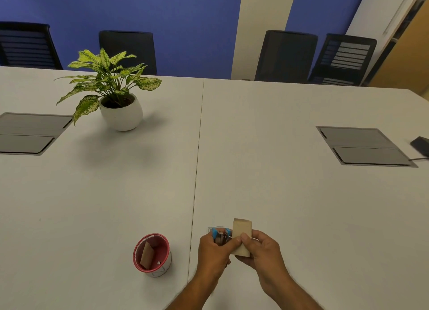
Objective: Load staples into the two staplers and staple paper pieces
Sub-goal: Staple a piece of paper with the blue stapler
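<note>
Both hands work above the white counter (278, 193): left hand (214, 251) grips a small blue-and-metal stapler (220, 235), right hand (262, 251) pinches a folded tan paper piece (242, 228) just beside it. No legible writing.

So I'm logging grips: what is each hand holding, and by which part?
Left hand grips the blue stapler around its body. Right hand pinches the tan paper piece at its lower half.

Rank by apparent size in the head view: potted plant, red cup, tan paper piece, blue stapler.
1. Green potted plant in white pot
2. Red round cup
3. Tan paper piece
4. Small blue stapler, partly hidden by fingers; plant is farthest.
</note>
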Demonstrator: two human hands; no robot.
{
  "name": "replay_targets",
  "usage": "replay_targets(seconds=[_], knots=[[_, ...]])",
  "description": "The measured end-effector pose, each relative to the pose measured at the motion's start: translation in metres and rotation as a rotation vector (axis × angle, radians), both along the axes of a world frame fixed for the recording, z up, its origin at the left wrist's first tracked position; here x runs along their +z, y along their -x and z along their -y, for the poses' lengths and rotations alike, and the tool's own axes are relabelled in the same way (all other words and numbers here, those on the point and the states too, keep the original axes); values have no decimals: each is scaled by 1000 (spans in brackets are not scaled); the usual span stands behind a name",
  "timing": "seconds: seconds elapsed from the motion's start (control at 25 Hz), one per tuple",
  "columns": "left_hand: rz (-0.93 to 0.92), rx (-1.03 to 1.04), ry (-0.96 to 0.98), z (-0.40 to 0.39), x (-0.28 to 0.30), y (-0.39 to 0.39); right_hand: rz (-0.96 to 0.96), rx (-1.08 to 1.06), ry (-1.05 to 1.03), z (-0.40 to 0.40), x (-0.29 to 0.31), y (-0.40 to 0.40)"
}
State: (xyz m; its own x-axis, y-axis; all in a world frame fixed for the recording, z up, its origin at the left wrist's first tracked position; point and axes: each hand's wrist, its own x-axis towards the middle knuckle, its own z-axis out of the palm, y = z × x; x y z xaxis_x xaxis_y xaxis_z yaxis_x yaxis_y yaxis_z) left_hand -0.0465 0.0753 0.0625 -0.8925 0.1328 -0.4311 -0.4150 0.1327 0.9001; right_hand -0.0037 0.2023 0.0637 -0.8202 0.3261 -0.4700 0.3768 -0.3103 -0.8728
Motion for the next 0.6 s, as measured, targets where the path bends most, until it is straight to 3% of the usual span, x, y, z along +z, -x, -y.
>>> replay_targets(seconds=[0.6], knots=[[-1,27,-35,3,10,-5,27,-44,124,5,9,-4]])
